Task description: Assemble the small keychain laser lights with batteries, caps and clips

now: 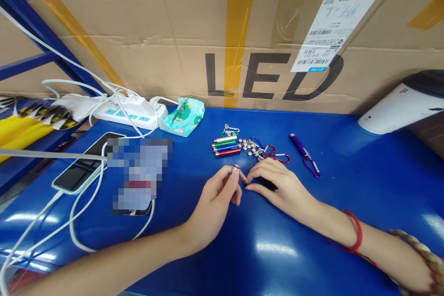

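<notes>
Between the thumb and forefinger of my left hand (pixel 218 196) is a small silver metal piece with a red ring (pixel 236 168), its end facing up. My right hand (pixel 286 185) is just to its right, thumb and fingertips brought together beside my left fingers; what they pinch, if anything, is too small to make out. Beyond both hands lie a silver tube (pixel 225 139), a green tube (pixel 225 144), a blue tube (pixel 226 148) and a red tube (pixel 227 152), side by side. Several button cells (pixel 249 144) and red carabiners (pixel 276 154) are scattered to their right.
A purple penlight with a carabiner (pixel 303 150) lies at right, near a white tumbler (pixel 398 108). At left are two phones, one phone (pixel 86 166) dark-screened, cables and a power strip (pixel 138 113). A tissue pack (pixel 183 117) sits before the cardboard box (pixel 173 23).
</notes>
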Available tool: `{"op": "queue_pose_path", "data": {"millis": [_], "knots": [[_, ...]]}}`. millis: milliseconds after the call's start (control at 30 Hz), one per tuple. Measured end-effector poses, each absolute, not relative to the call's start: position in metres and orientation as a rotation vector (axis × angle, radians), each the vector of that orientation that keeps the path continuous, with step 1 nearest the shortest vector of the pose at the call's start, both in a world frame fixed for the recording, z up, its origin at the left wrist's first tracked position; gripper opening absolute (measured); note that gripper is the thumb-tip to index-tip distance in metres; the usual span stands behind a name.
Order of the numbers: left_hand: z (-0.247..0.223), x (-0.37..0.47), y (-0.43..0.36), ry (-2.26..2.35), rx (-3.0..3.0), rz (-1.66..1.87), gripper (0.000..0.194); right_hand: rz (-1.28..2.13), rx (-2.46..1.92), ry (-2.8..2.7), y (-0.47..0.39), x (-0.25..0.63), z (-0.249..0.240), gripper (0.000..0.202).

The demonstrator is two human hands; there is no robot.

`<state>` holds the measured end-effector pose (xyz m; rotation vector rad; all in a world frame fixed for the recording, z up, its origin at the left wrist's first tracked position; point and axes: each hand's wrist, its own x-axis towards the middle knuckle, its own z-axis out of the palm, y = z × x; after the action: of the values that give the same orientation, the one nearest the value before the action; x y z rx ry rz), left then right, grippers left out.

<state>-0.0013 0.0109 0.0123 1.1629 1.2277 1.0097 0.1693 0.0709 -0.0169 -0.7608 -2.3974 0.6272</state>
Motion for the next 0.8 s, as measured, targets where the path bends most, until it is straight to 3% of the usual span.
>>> {"op": "queue_pose_path", "data": {"millis": [800], "knots": [[0.0056,0.0006,0.0053,1.244,1.284,0.833,0.037,0.614,-0.707,-2.238,0.0672,0.1699,-0.0094,0.011]]}}
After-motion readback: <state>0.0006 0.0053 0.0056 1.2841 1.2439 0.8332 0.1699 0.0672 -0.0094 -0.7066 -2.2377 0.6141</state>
